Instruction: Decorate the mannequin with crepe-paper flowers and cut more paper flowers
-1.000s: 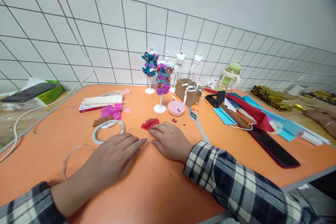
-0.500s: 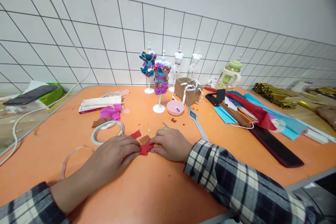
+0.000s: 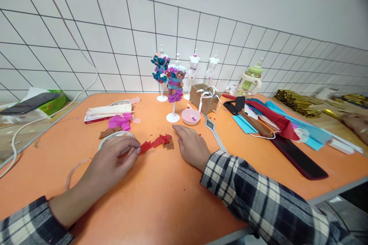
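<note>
A chain of red paper pieces with a brown bit [image 3: 156, 142] lies on the orange table [image 3: 172, 199] between my hands. My left hand [image 3: 110, 160] is closed, its fingertips pinching the left end of the red chain. My right hand [image 3: 192, 146] rests flat on the table just right of the chain, fingers stretched out, holding nothing. Behind them stand two small mannequins dressed in paper flowers [image 3: 172, 80] and two bare white ones [image 3: 202, 67]. A pink dish [image 3: 191, 116] sits near the mannequin bases.
A white tape roll [image 3: 115, 138], pink paper scraps [image 3: 119, 121] and a flat box [image 3: 107, 111] lie at left. A brown gift box [image 3: 204, 97], coloured paper sheets [image 3: 276, 122], a dark tray [image 3: 299, 157] and a green-lidded bottle [image 3: 251, 80] are at right. Another person's hand [image 3: 356, 124] rests far right.
My left hand closed on the red pieces and drew them leftward, stretching them into a chain. My right hand let go and moved up to the right, lying flat.
</note>
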`<action>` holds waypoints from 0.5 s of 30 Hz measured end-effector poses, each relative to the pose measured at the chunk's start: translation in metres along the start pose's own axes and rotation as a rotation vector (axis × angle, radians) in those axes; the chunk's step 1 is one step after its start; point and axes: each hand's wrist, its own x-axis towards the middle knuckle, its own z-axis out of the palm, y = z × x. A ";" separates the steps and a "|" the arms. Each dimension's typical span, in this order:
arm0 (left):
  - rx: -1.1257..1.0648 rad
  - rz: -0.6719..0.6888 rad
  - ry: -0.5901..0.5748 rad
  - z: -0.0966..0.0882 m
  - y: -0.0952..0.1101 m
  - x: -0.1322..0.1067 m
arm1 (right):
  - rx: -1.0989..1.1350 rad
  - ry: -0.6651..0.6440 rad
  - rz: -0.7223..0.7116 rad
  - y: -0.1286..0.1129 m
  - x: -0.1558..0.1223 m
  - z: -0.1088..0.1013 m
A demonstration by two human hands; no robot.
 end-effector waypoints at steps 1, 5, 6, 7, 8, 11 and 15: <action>0.005 0.035 0.010 -0.002 0.000 0.000 | -0.016 0.003 -0.028 -0.001 -0.001 -0.002; 0.030 0.313 -0.062 -0.008 0.000 -0.005 | -0.114 -0.115 -0.158 -0.002 -0.003 -0.009; 0.039 0.401 -0.114 -0.008 0.001 -0.007 | -0.127 -0.143 -0.175 -0.002 -0.003 -0.010; 0.042 0.473 -0.176 -0.008 0.002 -0.009 | -0.133 -0.160 -0.177 -0.001 -0.003 -0.009; 0.038 0.520 -0.239 -0.006 0.004 -0.011 | -0.127 -0.161 -0.164 0.001 -0.002 -0.008; -0.001 0.520 -0.377 0.000 0.009 -0.015 | 0.014 -0.033 -0.050 0.008 0.002 -0.004; 0.002 0.458 -0.406 0.003 0.009 -0.012 | 0.325 0.368 0.053 0.016 0.006 -0.003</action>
